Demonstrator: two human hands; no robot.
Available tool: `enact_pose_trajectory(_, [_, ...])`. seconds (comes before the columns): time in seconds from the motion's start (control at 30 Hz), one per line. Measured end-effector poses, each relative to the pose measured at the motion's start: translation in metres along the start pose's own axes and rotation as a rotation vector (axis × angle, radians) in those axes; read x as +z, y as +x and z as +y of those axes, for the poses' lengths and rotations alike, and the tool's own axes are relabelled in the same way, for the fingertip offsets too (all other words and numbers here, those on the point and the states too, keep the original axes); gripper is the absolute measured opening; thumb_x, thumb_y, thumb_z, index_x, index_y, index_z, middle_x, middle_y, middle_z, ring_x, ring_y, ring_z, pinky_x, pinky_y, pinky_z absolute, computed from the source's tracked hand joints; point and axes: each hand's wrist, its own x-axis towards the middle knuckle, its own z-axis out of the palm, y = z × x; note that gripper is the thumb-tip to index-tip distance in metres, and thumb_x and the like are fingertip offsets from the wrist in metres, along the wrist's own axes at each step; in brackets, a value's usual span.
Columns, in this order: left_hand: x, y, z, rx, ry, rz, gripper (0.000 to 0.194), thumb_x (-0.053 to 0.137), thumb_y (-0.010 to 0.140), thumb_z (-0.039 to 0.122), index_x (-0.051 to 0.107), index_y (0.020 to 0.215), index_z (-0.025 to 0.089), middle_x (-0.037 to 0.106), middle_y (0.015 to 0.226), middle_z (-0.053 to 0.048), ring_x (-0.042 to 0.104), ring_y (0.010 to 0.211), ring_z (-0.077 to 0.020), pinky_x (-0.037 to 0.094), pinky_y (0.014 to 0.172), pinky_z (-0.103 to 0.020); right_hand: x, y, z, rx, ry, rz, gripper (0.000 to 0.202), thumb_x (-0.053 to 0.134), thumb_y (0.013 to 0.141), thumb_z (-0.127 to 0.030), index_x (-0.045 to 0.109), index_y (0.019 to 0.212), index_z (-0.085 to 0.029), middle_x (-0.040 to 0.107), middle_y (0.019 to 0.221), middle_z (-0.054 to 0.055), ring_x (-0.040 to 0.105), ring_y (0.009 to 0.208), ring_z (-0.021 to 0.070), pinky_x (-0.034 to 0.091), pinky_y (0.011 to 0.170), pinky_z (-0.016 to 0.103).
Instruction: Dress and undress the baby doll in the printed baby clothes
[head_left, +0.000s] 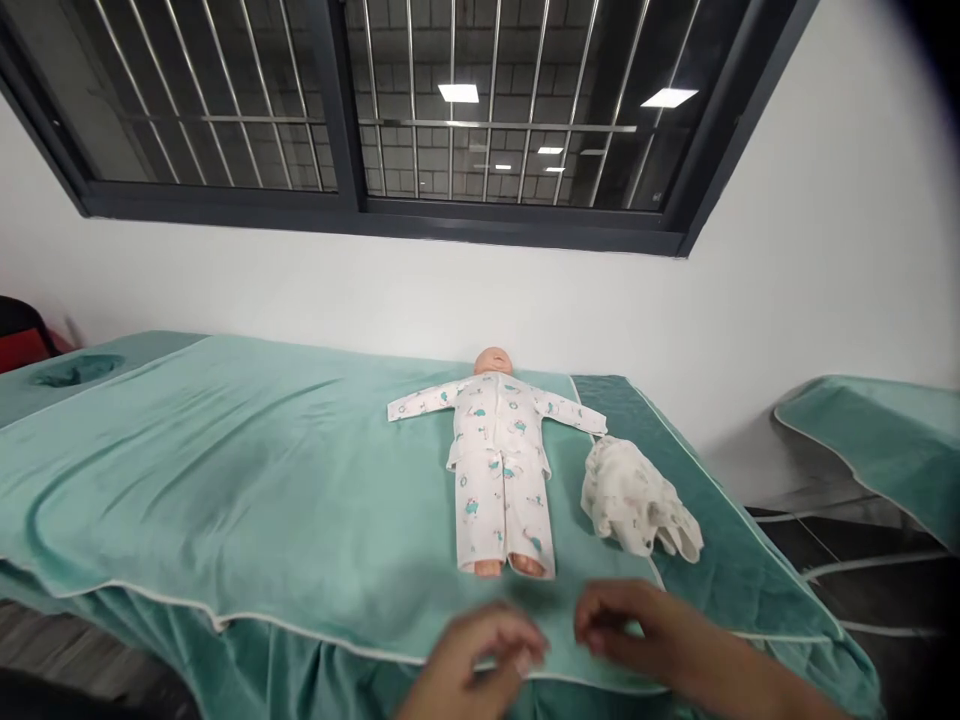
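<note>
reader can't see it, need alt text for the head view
A doll in white patterned pajamas lies arms spread on a green-covered bed. Before its feet, the left hand and right hand curl loosely; crumpled white cloth lies at right.

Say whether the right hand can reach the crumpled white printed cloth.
Probably yes: the bare right hand looks empty, the crumpled white printed cloth lies just beyond it, and nothing visible stands between.

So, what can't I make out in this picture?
All in the head view:
- Crumpled cloth: full shape, hidden by its own folds.
- Doll's sleeves: what's inside, hidden by the fabric.
- Left hand: fingers blurred, forearm cut off by the bottom edge.
- Red-and-black object: cut off by the left edge.
</note>
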Motion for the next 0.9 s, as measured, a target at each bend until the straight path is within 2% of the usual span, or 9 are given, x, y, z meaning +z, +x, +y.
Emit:
enact_pose_trajectory(0.07, [-0.041,0.039,0.006,0.031,0.118,0.348,0.025,0.049,0.096,0.039,0.069,0.102,0.025,0.07,0.099,-0.005,0.063,0.094,-0.0185,0.048,0.087,-0.032,-0.023,0.046,-0.008,-0.11,0.109,0.132,0.023,0.05,0.096,-0.042,0.067,0.097,-0.027,0.07,0.094,0.002,0.064,0.091,0.0201,0.051,0.083,0.034])
enact_pose_trajectory(0.17, [-0.097,0.106,0.016,0.173,0.259,0.595,0.022,0.051,0.094,0.035,0.069,0.098,0.023,0.071,0.102,-0.004,0.064,0.097,-0.0175,0.047,0.088,-0.029,-0.054,0.122,-0.017,-0.256,0.162,0.415,0.021,0.048,0.096,-0.039,0.065,0.099,-0.027,0.069,0.104,0.003,0.063,0.1,0.0199,0.049,0.089,0.034])
enact_pose_trajectory(0.23, [-0.129,0.154,0.021,0.238,0.33,0.716,0.021,0.051,0.093,0.032,0.069,0.101,0.024,0.071,0.107,-0.003,0.064,0.102,-0.0175,0.048,0.089,-0.029,-0.072,0.175,-0.014,-0.308,0.129,0.632,0.018,0.05,0.093,-0.035,0.064,0.101,-0.027,0.068,0.111,0.003,0.062,0.104,0.0195,0.048,0.093,0.034])
enact_pose_trajectory(0.3, [-0.156,0.201,0.023,0.286,0.389,0.796,0.022,0.05,0.093,0.029,0.069,0.1,0.023,0.071,0.11,-0.003,0.064,0.105,-0.0175,0.049,0.091,-0.029,-0.089,0.224,-0.005,-0.322,0.059,0.783,0.02,0.051,0.091,-0.033,0.064,0.106,-0.027,0.066,0.115,0.004,0.06,0.107,0.0208,0.047,0.096,0.038])
enact_pose_trajectory(0.37, [-0.176,0.242,0.02,0.273,0.45,0.809,0.024,0.048,0.092,0.025,0.069,0.104,0.022,0.071,0.114,-0.004,0.064,0.107,-0.0185,0.049,0.095,-0.032,-0.102,0.265,0.009,-0.312,0.008,0.874,0.024,0.051,0.089,-0.033,0.063,0.108,-0.025,0.065,0.116,0.006,0.057,0.113,0.0235,0.044,0.1,0.043])
enact_pose_trajectory(0.43, [-0.189,0.272,0.012,0.188,0.551,0.791,0.026,0.048,0.091,0.022,0.069,0.107,0.02,0.071,0.115,-0.007,0.064,0.109,-0.021,0.048,0.099,-0.037,-0.11,0.293,0.023,-0.266,0.009,0.902,0.028,0.051,0.088,-0.035,0.062,0.111,-0.023,0.065,0.118,0.008,0.056,0.115,0.0254,0.041,0.102,0.046])
enact_pose_trajectory(0.53, [-0.197,0.291,-0.004,0.177,0.723,0.704,0.03,0.045,0.094,0.024,0.069,0.111,0.019,0.07,0.12,-0.008,0.06,0.116,-0.0226,0.044,0.105,-0.04,-0.111,0.312,0.038,-0.231,0.115,0.878,0.032,0.05,0.089,-0.04,0.062,0.112,-0.021,0.065,0.119,0.008,0.057,0.114,0.0252,0.041,0.103,0.046])
enact_pose_trajectory(0.67, [-0.196,0.288,-0.018,0.243,0.797,0.644,0.035,0.04,0.098,0.029,0.066,0.121,0.021,0.063,0.133,-0.006,0.053,0.127,-0.0192,0.038,0.112,-0.037,-0.104,0.313,0.042,-0.247,0.209,0.838,0.03,0.05,0.09,-0.04,0.062,0.112,-0.024,0.064,0.122,0.006,0.055,0.117,0.0229,0.039,0.105,0.043])
enact_pose_trajectory(0.9, [-0.195,0.284,-0.015,0.169,0.711,0.634,0.035,0.043,0.098,0.031,0.065,0.124,0.022,0.059,0.138,-0.004,0.049,0.131,-0.018,0.035,0.115,-0.036,-0.103,0.309,0.037,-0.188,0.254,0.833,0.029,0.051,0.089,-0.04,0.062,0.111,-0.026,0.064,0.122,0.005,0.056,0.117,0.0243,0.039,0.104,0.044])
